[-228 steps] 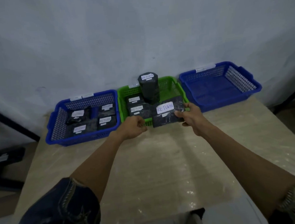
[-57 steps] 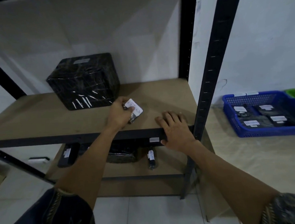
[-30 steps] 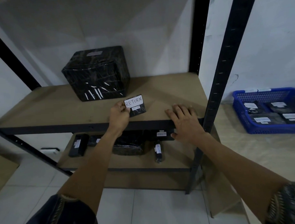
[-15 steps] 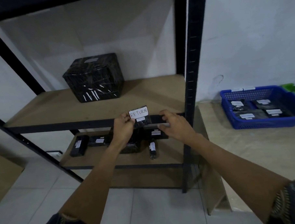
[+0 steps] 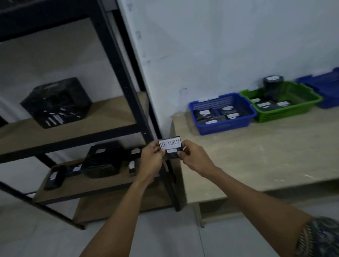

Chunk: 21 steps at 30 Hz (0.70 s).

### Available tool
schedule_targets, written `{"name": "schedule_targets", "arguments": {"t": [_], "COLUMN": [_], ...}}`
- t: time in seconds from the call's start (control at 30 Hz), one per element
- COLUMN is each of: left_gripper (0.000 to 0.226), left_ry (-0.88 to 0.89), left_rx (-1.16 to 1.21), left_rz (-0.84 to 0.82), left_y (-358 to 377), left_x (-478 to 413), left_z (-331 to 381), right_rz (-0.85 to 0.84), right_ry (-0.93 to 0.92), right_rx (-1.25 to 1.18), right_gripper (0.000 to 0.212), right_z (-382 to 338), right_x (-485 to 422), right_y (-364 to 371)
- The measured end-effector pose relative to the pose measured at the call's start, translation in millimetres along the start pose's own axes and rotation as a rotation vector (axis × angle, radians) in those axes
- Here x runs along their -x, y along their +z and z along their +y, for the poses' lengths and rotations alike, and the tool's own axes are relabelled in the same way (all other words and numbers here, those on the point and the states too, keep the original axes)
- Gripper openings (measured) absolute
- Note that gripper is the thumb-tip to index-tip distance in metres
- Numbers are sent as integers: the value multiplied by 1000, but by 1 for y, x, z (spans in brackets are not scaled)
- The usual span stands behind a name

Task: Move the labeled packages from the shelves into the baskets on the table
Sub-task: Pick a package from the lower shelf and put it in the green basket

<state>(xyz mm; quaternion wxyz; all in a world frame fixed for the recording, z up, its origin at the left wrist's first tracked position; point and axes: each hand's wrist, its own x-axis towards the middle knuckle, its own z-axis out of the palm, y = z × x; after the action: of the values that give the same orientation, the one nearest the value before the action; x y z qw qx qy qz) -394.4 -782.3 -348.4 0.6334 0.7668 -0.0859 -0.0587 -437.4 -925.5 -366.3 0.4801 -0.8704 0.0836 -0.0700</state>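
Small black RETURN package [image 5: 170,148] held in mid-air, in front of shelf post, near counter [image 5: 263,155] edge. Left hand [image 5: 153,158] pinches left edge, right hand [image 5: 192,158] pinches right edge. Likely light, flat, slick wrap; grip by side edges, label facing up.

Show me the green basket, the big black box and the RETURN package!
green basket [image 5: 277,116]: head view, on its front wall.
big black box [image 5: 55,112]: head view, on its front side.
RETURN package [image 5: 169,144]: head view, on its white label.
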Motion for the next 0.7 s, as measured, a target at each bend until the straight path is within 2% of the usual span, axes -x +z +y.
{"name": "schedule_targets", "arguments": {"t": [0.17,0.27,0.4,0.57,0.7], "left_gripper": [42,61,72,74,68], "left_ry": [-43,-54,11,92,104], "left_rx": [-85,-303,-483,-667,-788], "left_rz": [-210,-286,-391,-462,-565], "left_y": [81,123,180,256,319], "left_x": [6,3,-6,-19,-25], "left_z": [3,4,6,7,8], "right_rz": [93,188,309,401,396], "right_ry": [149,211,270,302,311], "right_rx": [-3,-1,-18,-34,-57], "right_gripper": [6,5,3,4,6], "right_z": [53,85,123,170,208], "right_x": [26,33,44,56,53], "right_y": [-77,-128,-192,-263,-314]}}
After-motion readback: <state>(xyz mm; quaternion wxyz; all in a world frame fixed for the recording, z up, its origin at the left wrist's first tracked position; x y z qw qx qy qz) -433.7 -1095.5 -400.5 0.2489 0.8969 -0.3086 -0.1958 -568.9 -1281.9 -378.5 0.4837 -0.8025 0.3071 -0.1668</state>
